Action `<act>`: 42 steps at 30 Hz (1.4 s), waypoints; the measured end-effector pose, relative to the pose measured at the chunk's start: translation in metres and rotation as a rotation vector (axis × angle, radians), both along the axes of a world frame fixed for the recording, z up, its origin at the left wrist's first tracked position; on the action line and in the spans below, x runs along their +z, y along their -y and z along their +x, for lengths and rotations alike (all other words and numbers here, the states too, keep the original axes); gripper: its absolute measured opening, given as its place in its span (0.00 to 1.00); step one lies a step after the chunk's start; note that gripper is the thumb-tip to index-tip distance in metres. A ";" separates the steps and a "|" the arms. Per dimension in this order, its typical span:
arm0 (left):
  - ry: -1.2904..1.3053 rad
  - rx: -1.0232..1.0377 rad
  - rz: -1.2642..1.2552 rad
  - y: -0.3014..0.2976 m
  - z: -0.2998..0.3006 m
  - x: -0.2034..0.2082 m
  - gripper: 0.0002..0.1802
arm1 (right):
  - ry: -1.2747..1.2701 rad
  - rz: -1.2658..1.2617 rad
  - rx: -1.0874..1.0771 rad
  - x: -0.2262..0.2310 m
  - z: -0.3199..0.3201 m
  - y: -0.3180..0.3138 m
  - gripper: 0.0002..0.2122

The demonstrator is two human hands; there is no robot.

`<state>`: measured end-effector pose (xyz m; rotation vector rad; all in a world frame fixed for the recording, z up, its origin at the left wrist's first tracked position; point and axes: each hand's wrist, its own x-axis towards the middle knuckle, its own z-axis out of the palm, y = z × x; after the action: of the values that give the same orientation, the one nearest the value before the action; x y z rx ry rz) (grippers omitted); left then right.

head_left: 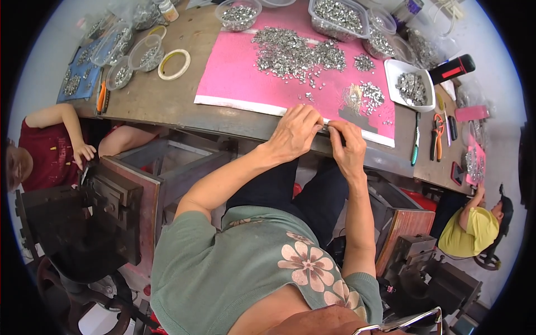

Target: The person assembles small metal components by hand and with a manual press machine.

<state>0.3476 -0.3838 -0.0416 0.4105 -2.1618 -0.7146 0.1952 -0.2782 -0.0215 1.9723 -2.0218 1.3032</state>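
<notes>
At the front edge of the workbench, my left hand (297, 131) is closed, with thumb and fingers pinched together. My right hand (347, 146) faces it a short way off, also closed in a pinch. Something small and dark seems to lie between the fingertips, too small to make out. Just beyond both hands is a pink mat (229, 78) with a white front border. Across it spreads a large heap of small silvery metal pieces (290, 53). Nearer my right hand lie a smaller heap of shiny metal pieces (372, 96) and a bundle of thin brass-coloured pins (353, 99).
Tubs of metal parts stand behind, including a clear tub (239, 15) and a white tray (410, 84). Orange-handled pliers (437, 134) and a teal-handled tool (416, 139) lie right; a tape roll (173, 65) lies left. Other people sit at both sides, near dark machines (84, 218).
</notes>
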 end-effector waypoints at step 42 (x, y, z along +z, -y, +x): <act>0.179 0.155 -0.244 0.084 -0.006 -0.015 0.04 | 0.108 0.136 0.079 -0.001 -0.010 0.002 0.04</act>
<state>0.3419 -0.4679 -0.0565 0.5217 -2.3201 -0.3325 0.1854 -0.2807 -0.0222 2.1030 -2.1554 1.3495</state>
